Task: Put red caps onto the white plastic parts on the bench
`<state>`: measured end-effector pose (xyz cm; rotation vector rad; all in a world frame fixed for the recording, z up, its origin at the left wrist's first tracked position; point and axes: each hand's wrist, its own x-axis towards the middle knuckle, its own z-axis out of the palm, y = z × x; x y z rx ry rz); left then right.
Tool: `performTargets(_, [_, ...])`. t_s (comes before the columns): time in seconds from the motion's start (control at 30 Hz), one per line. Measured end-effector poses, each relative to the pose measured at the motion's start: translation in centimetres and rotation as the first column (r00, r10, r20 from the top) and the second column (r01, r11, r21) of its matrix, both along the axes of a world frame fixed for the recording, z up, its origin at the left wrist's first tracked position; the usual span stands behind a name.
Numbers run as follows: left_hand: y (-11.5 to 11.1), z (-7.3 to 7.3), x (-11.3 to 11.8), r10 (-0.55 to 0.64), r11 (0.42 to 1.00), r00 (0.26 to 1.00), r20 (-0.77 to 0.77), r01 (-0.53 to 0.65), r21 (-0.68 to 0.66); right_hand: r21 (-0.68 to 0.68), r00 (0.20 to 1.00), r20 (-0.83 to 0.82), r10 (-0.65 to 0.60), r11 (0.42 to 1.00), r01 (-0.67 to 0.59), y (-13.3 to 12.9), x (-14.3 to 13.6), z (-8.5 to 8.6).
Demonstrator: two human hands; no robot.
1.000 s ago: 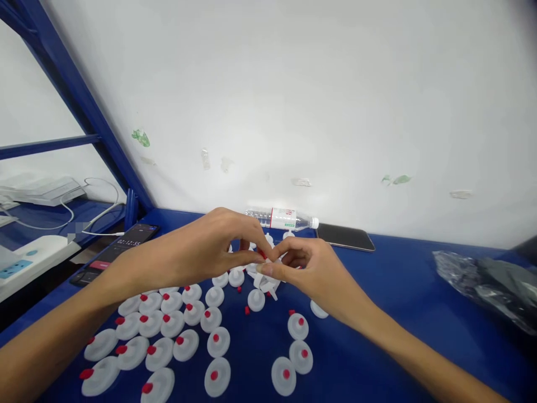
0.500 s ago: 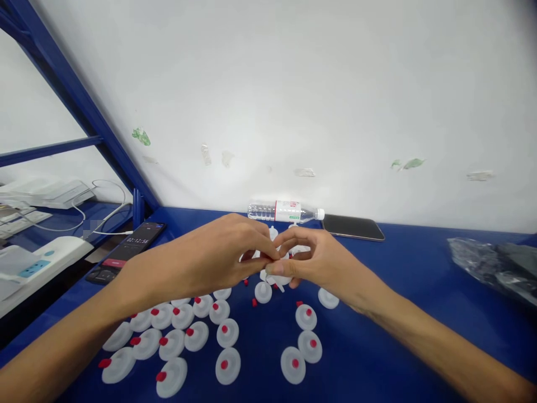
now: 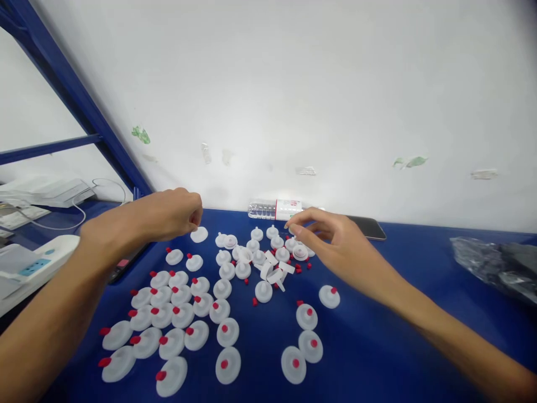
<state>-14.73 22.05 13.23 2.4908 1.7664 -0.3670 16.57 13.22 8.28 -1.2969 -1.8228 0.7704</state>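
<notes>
At the left, my left hand (image 3: 170, 212) is closed, its fingertips pinching at the edge of a round white plastic disc (image 3: 199, 235) low over the blue table. The fingers hide where the disc's stem would be. My right hand (image 3: 327, 238) hovers above the right side of a pile, thumb and fingers apart, with nothing visible between them. Below it lie white discs with stems (image 3: 282, 254), several curved white strips (image 3: 274, 275) and small loose red caps (image 3: 298, 269). Many discs with red caps (image 3: 171, 342) are spread in loose rows at front left.
A water bottle (image 3: 264, 210) lies against the wall, with a dark phone (image 3: 367, 228) right of it. Clear plastic bags (image 3: 478, 260) lie far right. A white power strip (image 3: 50, 260) and a blue frame post (image 3: 79, 95) are at left. Several capped discs (image 3: 293, 365) lie front right.
My hands were together over the pile and have parted. The left moved left, to a disc beyond the rows; the right shifted slightly right and its fingers spread.
</notes>
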Motion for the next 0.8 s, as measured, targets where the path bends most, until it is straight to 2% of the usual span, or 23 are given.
performTargets(0.17, [2.2,-2.5,-0.2,0.044,0.982,0.998,-0.038,-0.051,-0.18,0.136,0.985,0.164,-0.061,0.99,0.039,0.5,0.8,-0.5])
performTargets(0.33, [3.1,-4.4,0.0,0.084,0.95,0.996,-0.005,-0.082,-0.301,0.116,0.88,0.462,-0.112,0.991,0.065,2.2,2.4,-2.0])
performTargets(0.57, [3.6,-5.2,-0.4,0.121,0.932,0.992,0.022,-0.106,-0.346,0.053,0.803,0.592,-0.073,0.997,0.052,3.7,3.5,-3.8])
performTargets(0.7, [3.6,-5.4,-0.2,0.127,0.937,0.992,0.013,-0.116,-0.33,0.056,0.761,0.637,-0.119,0.993,0.108,3.9,3.7,-3.9])
performTargets(0.8, [3.5,-5.6,-0.2,0.112,0.942,0.994,0.013,-0.102,-0.321,0.003,0.767,0.636,-0.084,0.994,0.106,3.9,4.0,-3.6])
